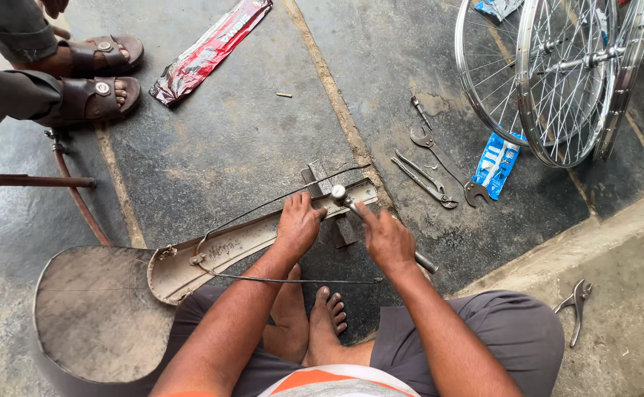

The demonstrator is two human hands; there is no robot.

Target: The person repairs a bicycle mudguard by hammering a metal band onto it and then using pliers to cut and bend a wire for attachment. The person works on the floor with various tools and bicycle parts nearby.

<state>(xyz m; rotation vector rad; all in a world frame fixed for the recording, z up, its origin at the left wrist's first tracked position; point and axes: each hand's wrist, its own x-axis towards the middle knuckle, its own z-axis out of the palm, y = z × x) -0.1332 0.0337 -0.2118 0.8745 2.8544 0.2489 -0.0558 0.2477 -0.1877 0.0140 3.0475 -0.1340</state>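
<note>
A: Pressing down on the mudguard (252, 239) with left hand (297, 224), fingers curled over its edge near the 2 o'clock end. Right hand (386, 239) wrapped tight round the hammer (351, 206) handle, head resting on that same end.

B: Axis of the guard?

A: Long, running 8 o'clock to 2 o'clock across the dark stone floor (248, 125). Struck end directly at 12 o'clock from both hands, touching the left, just beside the right. Left nearer.

B: Condition?

A: Dull grey curved strip, scuffed, hollow side up, thin wire stays (292, 280) bowing off both sides. Small metal block (342, 231) under the end.

B: Around it?

A: Spanner (447, 163) and pliers (425, 180) at 2 o'clock, apart from the hammer. Spoked wheels (557, 73) further out. Second pliers (575, 305) at 4 o'clock. Someone's sandalled feet (98, 73) at 10 o'clock.
</note>
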